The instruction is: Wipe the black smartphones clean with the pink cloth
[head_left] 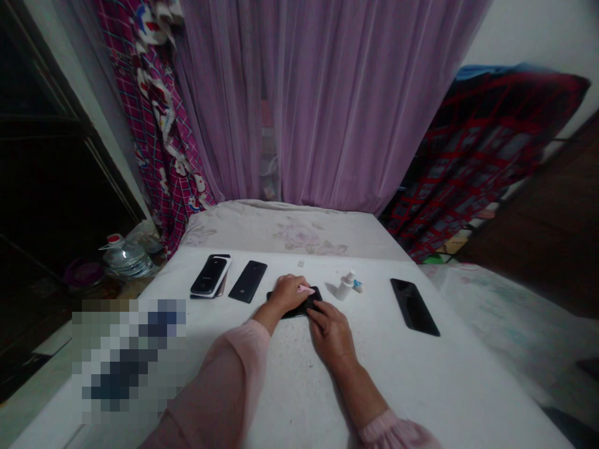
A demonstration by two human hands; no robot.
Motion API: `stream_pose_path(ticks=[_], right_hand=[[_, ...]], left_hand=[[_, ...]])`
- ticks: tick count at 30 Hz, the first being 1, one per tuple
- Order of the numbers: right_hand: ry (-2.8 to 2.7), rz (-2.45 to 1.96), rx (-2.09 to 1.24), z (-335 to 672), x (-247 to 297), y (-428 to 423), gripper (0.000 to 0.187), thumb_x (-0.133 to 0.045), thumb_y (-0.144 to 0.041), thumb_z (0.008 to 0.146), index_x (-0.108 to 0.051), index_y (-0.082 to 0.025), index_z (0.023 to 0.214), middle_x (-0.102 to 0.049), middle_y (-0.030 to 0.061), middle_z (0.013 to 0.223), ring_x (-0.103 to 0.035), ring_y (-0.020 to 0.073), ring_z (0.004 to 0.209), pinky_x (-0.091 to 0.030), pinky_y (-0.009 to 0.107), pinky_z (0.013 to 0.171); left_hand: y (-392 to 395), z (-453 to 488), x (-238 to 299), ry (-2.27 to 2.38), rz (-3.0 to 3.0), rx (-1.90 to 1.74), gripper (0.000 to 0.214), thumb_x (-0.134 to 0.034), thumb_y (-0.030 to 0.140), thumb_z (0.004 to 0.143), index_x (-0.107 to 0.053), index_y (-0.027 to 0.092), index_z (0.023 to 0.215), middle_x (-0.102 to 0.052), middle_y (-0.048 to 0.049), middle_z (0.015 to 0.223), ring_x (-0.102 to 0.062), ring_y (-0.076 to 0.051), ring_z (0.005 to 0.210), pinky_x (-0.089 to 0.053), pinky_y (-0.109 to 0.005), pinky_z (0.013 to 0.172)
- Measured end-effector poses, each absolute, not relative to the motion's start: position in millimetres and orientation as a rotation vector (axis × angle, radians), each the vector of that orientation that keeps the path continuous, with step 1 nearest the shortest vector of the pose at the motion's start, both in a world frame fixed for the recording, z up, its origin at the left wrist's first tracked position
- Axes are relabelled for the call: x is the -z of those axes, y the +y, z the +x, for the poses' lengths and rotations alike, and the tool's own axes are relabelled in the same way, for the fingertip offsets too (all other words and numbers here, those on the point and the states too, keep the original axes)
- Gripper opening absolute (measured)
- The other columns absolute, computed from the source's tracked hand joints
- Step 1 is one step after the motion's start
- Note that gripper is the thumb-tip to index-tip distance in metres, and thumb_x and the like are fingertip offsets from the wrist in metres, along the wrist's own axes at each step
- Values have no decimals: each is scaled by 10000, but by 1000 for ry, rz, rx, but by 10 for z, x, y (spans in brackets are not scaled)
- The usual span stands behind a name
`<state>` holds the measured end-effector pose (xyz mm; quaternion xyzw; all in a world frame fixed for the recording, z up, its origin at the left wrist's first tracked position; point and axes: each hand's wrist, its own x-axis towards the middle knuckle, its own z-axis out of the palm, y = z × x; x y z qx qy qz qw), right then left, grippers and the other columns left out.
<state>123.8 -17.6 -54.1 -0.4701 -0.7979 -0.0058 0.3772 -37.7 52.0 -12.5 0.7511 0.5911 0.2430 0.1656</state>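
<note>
A: Fingers first. Left?
B: Left hand (289,292) curled shut, tips pinching a small pink piece (307,290). It looks soft, cloth or a thin tab, but it's too small to tell. It bears down on the middle phone (316,294).

A: Right?
B: Right hand (331,333) lies flat with its fingers (318,310) stretched out, gripping nothing. The tips rest on the phone's near edge, at its 5 o'clock. I read this as a brace, since a slick slab on cloth would skid under the left hand's pressure.

A: The phone itself?
B: Black, glossy, thin, round-cornered. It lies flat at table centre, mostly hidden under both hands.

A: Around it?
B: Taken from that phone:
- **2 o'clock, near:** a small white plastic bottle (345,287); leaning or upright, cannot tell. A pale blue cap (358,285) sits just beside it.
- **3 o'clock, well apart:** a black phone (414,306), flat, its glass catching light.
- **10 o'clock:** a duller dark phone (248,281).
- **Farther out, same bearing:** stacked handsets (210,275), a white edge showing under black.
- **12 o'clock:** a tiny white scrap (301,264).

The phones lie spread in a loose row, none touching except the stack. My guess is that this keeps each one separate and in reach.

A: Surface?
B: White cloth (281,386), faintly speckled, with a floral print at its far end. Behind it hangs a sheer purple curtain (327,106) in soft folds.
</note>
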Motion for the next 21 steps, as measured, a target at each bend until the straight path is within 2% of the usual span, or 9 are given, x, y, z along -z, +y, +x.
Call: stream_pose_path(ticks=[7, 14, 18, 21], right_hand=[[-2113, -1203, 8, 1286, 582, -130, 302, -546, -150, 845, -739, -260, 1050, -683, 87, 1170, -609, 250, 1087, -509, 430, 910], [-2072, -1230, -40, 1235, 509, -160, 310, -525, -123, 836, -750, -241, 1015, -686, 94, 1145, -609, 241, 1067, -512, 416, 912], [-2033, -1210, -35, 1221, 499, -178, 315, -516, -109, 831, -748, -230, 1008, -685, 99, 1140, -609, 242, 1066, -509, 419, 917], [-2019, -1180, -35, 1220, 504, -177, 315, -515, -109, 829, -746, -231, 1005, -687, 96, 1134, -610, 241, 1067, -511, 416, 912]], left_hand=[[634, -300, 102, 1768, 2107, -596, 153, -649, 385, 828, -716, 259, 883, -728, -14, 849, -645, -211, 913, -429, -331, 909], [588, -300, 105, 1775, 2104, -610, 199, -631, 408, 848, -720, 245, 920, -732, -40, 894, -653, -225, 921, -439, -333, 897], [504, -389, 114, 1681, 2140, -646, 206, -656, 419, 833, -727, 252, 929, -747, -17, 917, -662, -204, 918, -442, -311, 901], [442, -459, 135, 1572, 2150, -715, 157, -688, 364, 807, -728, 252, 909, -755, 2, 996, -663, -199, 967, -417, -318, 953]])
